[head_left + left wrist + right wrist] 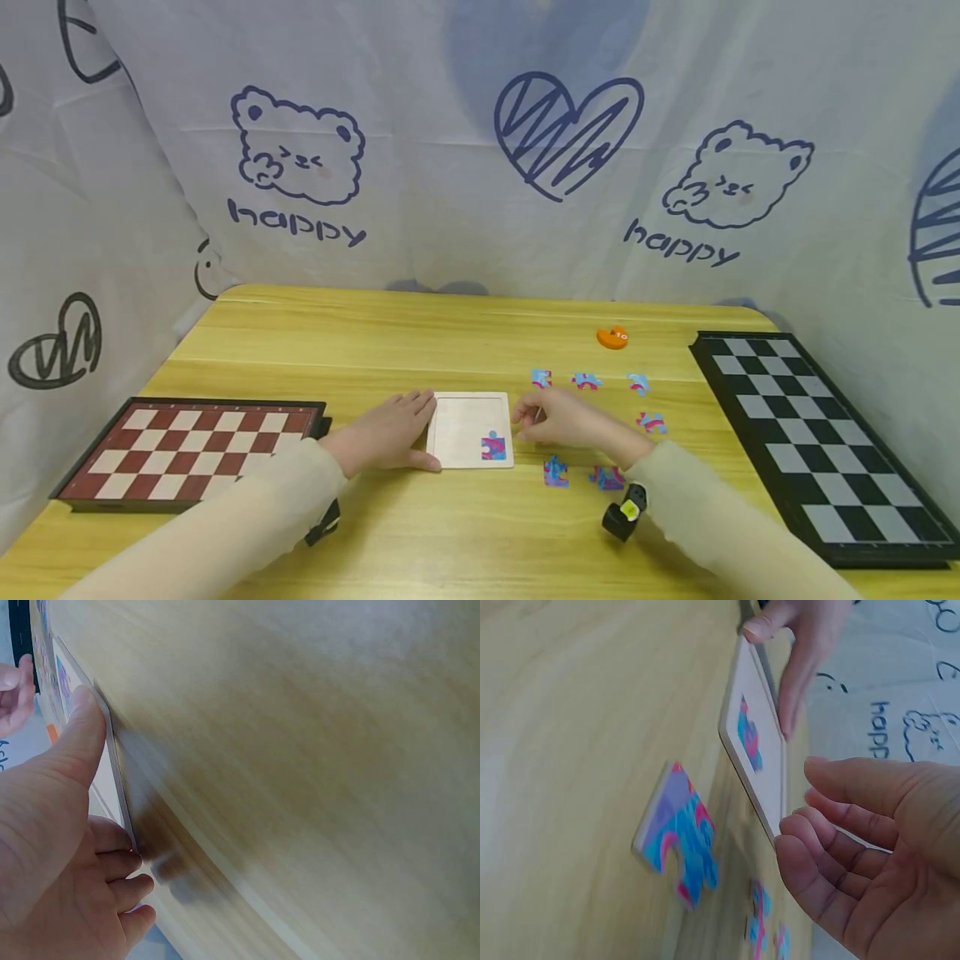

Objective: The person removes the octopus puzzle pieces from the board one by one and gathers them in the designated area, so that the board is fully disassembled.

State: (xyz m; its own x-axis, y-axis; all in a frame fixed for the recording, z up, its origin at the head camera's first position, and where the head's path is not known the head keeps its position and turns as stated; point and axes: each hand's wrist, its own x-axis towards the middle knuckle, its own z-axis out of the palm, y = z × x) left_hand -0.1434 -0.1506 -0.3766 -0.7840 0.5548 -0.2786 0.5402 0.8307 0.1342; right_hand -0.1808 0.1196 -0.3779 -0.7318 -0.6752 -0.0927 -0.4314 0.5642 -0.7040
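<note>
A square white puzzle tray lies on the table between both hands. One blue, pink and purple jigsaw piece sits in its near right corner. My left hand rests along the tray's left side, its thumb on the near left corner and the other fingers at the edge. Just off the right side is my right hand; its fingers are loosely bent, apart from the thumb, with nothing visible between them. In the right wrist view a loose jigsaw piece lies on the table near that hand.
More loose pieces lie right of the tray, among them a blue and pink one and another by the right wrist. Behind them is an orange toy. A red-and-white chessboard stands left, a black-and-white one right.
</note>
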